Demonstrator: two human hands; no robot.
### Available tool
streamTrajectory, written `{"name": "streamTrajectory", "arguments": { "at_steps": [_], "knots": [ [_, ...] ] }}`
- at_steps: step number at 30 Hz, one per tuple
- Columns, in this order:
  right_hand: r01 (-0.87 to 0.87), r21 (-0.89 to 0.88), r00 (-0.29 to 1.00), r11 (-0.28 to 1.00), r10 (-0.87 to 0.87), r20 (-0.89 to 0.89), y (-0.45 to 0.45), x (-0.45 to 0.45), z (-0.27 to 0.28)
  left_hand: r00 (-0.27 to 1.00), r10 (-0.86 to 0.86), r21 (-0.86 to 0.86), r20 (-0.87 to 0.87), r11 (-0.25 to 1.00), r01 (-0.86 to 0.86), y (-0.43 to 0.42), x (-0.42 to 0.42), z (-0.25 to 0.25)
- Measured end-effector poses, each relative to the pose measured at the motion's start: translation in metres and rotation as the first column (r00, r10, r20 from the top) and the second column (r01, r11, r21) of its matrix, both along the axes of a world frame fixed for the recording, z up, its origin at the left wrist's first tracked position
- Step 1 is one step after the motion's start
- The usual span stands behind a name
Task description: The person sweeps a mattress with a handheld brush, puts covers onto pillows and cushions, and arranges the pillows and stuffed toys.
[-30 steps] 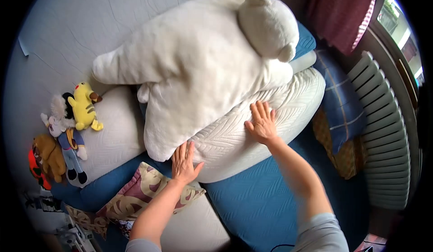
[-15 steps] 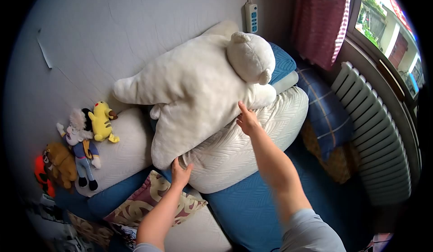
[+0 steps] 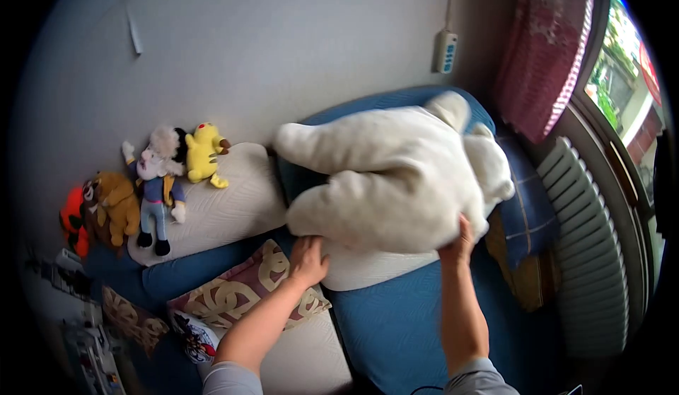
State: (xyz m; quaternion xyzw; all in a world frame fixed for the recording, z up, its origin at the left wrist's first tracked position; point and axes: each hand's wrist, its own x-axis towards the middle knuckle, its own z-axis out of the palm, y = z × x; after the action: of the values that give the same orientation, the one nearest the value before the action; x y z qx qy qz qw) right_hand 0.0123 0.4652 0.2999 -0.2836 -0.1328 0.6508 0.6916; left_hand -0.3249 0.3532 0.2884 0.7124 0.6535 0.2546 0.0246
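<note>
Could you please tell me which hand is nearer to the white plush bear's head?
Right: the right hand is on the near side of the bear, close to its head. The left hand is farther off, by a leg at the opposite end.

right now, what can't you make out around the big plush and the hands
In the head view:
Left hand: fingertips hidden by the white plush.
Right hand: most fingers hidden by the plush.
Cream cushion: top mostly covered by the plush.
Curtain: top cut off by the picture's edge.
</note>
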Motion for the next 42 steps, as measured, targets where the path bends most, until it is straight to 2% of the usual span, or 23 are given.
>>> {"name": "streamTrajectory", "arguments": {
  "at_steps": [2,4,6,8,11,12,14,16,17,19,20,24,26,27,28,29,30,32,34,35,38,40,42],
  "knots": [
    [0.152,0.016,0.984,0.988,-0.153,0.089,-0.030,0.023,0.056,0.989,-0.139,-0.029,-0.054,0.990,0.138,0.004,-0.010,-0.021],
    [0.199,0.019,0.968,0.980,-0.200,0.153,-0.049,0.074,0.063,0.956,0.209,-0.359,0.208,0.925,-0.124,0.020,-0.044,-0.070],
    [0.152,-0.002,0.966,0.988,-0.148,0.213,-0.085,0.112,0.060,0.844,0.492,-0.465,0.216,0.811,-0.354,0.034,-0.038,-0.036],
    [0.248,-0.090,0.935,0.965,-0.214,0.282,-0.130,0.156,0.012,0.879,0.448,-0.317,0.162,0.867,-0.383,0.056,-0.041,-0.042],
    [0.380,-0.197,0.843,0.904,-0.251,0.475,-0.210,0.217,-0.089,0.960,0.259,-0.135,0.108,0.960,-0.244,0.096,-0.035,-0.040],
    [0.300,-0.423,0.903,0.855,-0.112,0.414,-0.232,0.242,-0.130,0.968,0.230,-0.190,0.105,0.960,-0.208,0.110,-0.029,-0.037],
    [0.235,-0.726,0.884,0.646,0.169,0.437,-0.255,0.278,-0.207,0.957,0.263,-0.148,0.126,0.959,-0.244,0.134,-0.017,-0.053],
    [0.281,-0.846,0.597,0.453,0.608,0.524,-0.249,0.266,-0.207,0.773,0.456,-0.321,0.440,0.884,-0.338,0.172,-0.024,-0.104],
    [0.313,-0.880,0.435,0.356,0.771,0.466,-0.235,0.249,-0.190,0.625,0.547,-0.415,0.558,0.835,-0.360,0.188,-0.026,-0.121],
    [0.221,-0.913,0.105,0.343,0.922,0.372,-0.208,0.227,-0.174,0.236,0.568,-0.467,0.789,0.802,-0.372,0.194,-0.010,-0.107],
    [0.177,-0.930,-0.077,0.323,0.946,0.314,-0.200,0.224,-0.170,0.012,0.538,-0.496,0.843,0.784,-0.372,0.191,-0.004,-0.098],
    [0.142,-0.990,-0.304,0.026,0.952,-0.018,-0.162,0.242,-0.195,-0.397,0.352,-0.504,0.847,0.769,-0.393,0.188,-0.003,-0.110],
    [0.056,-0.992,-0.462,-0.113,0.878,-0.126,-0.136,0.292,-0.266,-0.419,0.288,-0.464,0.861,0.782,-0.416,0.181,0.004,-0.107],
    [0.087,-0.989,-0.501,0.122,0.863,0.062,-0.111,0.260,-0.220,-0.402,0.270,-0.439,0.875,0.791,-0.425,0.180,0.006,-0.109],
    [0.030,-0.960,-0.466,0.278,0.854,0.233,-0.085,0.245,-0.210,-0.383,0.252,-0.414,0.889,0.802,-0.432,0.179,0.009,-0.107],
    [-0.126,-0.940,-0.557,0.318,0.761,0.333,-0.045,0.217,-0.177,-0.416,0.216,-0.411,0.883,0.784,-0.465,0.178,0.017,-0.095],
    [-0.298,-0.865,-0.574,0.404,0.648,0.501,-0.013,0.208,-0.185,-0.479,0.173,-0.384,0.861,0.838,-0.388,0.177,0.007,-0.104],
    [-0.323,-0.696,0.006,0.642,0.736,0.677,0.035,0.134,-0.110,-0.558,0.137,-0.352,0.818,0.887,-0.298,0.175,-0.012,-0.119],
    [-0.381,-0.580,0.238,0.720,0.682,0.691,0.088,0.095,-0.095,-0.568,0.145,-0.369,0.810,0.879,-0.301,0.175,-0.012,-0.112],
    [-0.385,-0.517,0.426,0.764,0.645,0.634,0.112,0.077,-0.090,-0.563,0.153,-0.377,0.812,0.874,-0.306,0.174,-0.013,-0.110],
    [-0.364,-0.328,0.693,0.872,0.489,0.530,0.186,0.039,-0.081,-0.552,0.131,-0.334,0.824,0.898,-0.285,0.174,-0.020,-0.115],
    [-0.189,-0.283,0.841,0.940,0.304,0.448,0.220,0.024,-0.072,-0.535,0.135,-0.324,0.834,0.904,-0.277,0.177,-0.030,-0.116],
    [-0.206,-0.196,0.935,0.959,0.252,0.250,0.264,0.029,-0.092,-0.500,0.081,-0.258,0.863,0.920,-0.296,0.175,-0.028,-0.104]
  ]
}}
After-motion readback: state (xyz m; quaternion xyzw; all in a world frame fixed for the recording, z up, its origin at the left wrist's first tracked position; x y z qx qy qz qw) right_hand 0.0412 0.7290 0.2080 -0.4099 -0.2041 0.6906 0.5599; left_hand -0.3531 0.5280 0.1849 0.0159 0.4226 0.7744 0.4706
